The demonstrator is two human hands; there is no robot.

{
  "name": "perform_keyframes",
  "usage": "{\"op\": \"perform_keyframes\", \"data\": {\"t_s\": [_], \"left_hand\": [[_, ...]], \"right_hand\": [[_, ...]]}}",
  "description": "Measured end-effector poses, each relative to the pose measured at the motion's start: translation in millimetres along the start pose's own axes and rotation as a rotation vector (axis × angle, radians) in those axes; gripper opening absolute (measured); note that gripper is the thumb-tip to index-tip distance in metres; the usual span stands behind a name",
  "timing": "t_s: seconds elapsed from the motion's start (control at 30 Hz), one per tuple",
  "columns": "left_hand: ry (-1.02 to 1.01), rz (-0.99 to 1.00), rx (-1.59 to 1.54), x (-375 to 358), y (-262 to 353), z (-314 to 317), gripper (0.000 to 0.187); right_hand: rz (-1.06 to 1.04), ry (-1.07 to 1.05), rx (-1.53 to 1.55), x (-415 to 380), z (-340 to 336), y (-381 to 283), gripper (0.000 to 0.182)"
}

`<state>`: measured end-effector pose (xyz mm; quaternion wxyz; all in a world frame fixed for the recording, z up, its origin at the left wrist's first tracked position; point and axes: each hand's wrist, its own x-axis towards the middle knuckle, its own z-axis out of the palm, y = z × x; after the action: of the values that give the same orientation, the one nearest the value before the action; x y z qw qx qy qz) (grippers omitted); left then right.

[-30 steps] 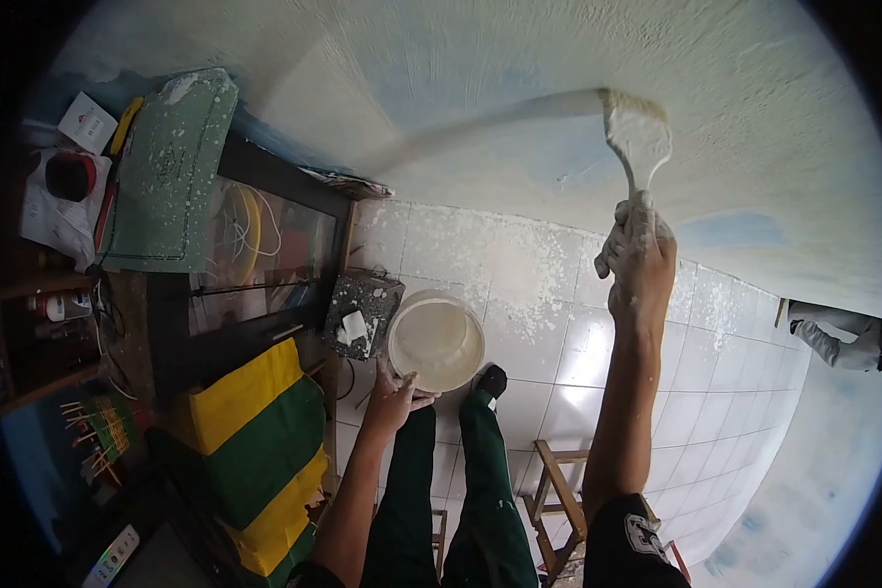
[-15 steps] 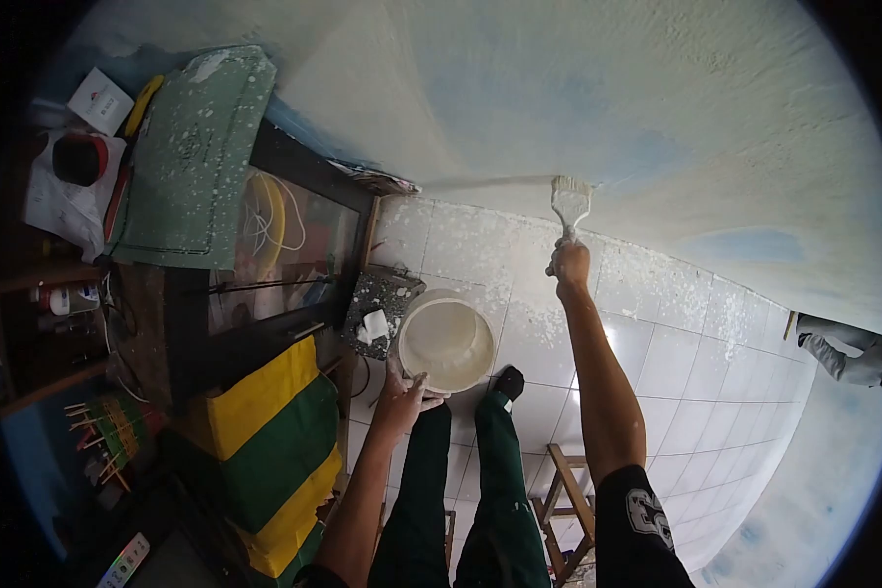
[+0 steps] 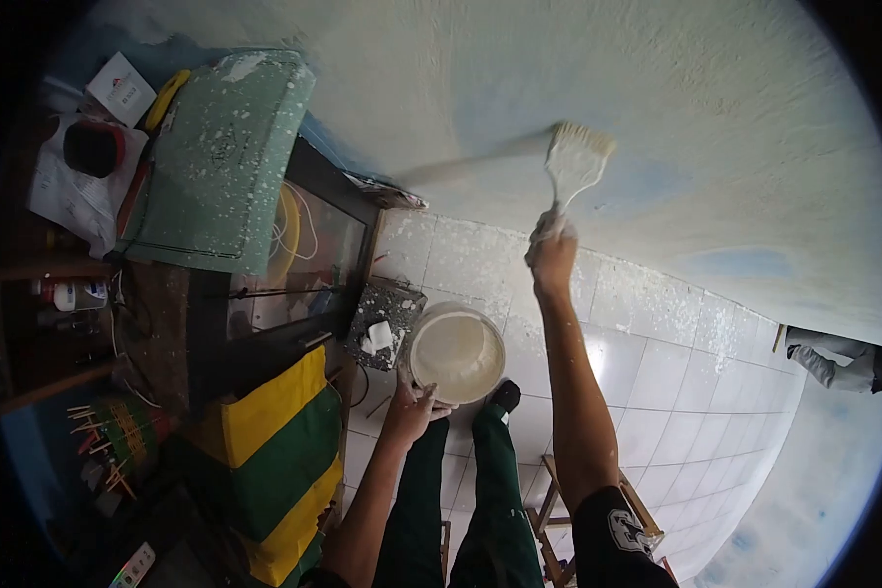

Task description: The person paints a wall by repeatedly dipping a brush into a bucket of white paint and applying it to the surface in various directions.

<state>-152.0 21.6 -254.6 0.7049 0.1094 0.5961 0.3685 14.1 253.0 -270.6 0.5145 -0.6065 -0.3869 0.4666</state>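
Observation:
My right hand [image 3: 554,245] is closed around the handle of a wide, paint-coated paintbrush [image 3: 576,169]. Its pale bristles point up toward the wall [image 3: 696,118], which shows whitish paint over blue patches. A shadow of the brush falls on the wall to its left. My left hand [image 3: 412,410] grips the lower left rim of a round white bucket [image 3: 458,353], thumb over the edge. Whitish paint sits inside the bucket and coats its wall. Paint smears whiten the fingers of both hands.
White floor tiles [image 3: 647,382] carry paint spatters along the wall's foot. Left stands a dark glass-fronted cabinet [image 3: 294,265] with a spattered green cover [image 3: 216,167]. A speckled block [image 3: 372,318] sits beside the bucket. Near my legs are a wooden stool [image 3: 549,529] and a yellow-green striped cloth [image 3: 274,431].
My right hand has raised the paintbrush higher against the wall and slightly left. The bucket in my left hand has shifted a little right and down in view.

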Motion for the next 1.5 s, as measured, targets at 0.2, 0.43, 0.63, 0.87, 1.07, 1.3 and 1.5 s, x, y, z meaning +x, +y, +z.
{"op": "perform_keyframes", "data": {"t_s": [0.2,0.43,0.63,0.87,1.07,1.3,1.5], "left_hand": [[0.002,0.025,0.059,-10.2,6.7,-10.9,0.066],[0.016,0.004,-0.011,-10.1,3.4,-24.4,0.067],[-0.001,0.048,0.018,-4.6,7.1,-21.9,0.063],[0.037,0.047,0.043,-5.9,14.0,-31.5,0.064],[0.077,-0.015,0.008,-16.1,8.8,-43.0,0.065],[0.089,-0.014,0.001,-11.0,-4.1,-55.1,0.064],[0.1,0.004,-0.024,-11.7,11.1,-59.9,0.067]], "right_hand": [[0.512,0.023,-0.09,9.1,-9.9,100.2,0.022],[0.204,0.042,-0.1,-37.1,-9.3,-106.9,0.037],[-0.093,-0.057,-0.037,-64.3,30.3,-157.4,0.041],[-0.085,-0.001,-0.582,-2.1,47.4,22.8,0.029],[0.129,-0.076,-0.746,-8.7,42.4,84.8,0.027],[0.171,-0.158,0.097,-61.2,89.5,-104.8,0.03],[-0.198,-0.102,-0.043,-83.8,106.1,-169.4,0.032]]}}
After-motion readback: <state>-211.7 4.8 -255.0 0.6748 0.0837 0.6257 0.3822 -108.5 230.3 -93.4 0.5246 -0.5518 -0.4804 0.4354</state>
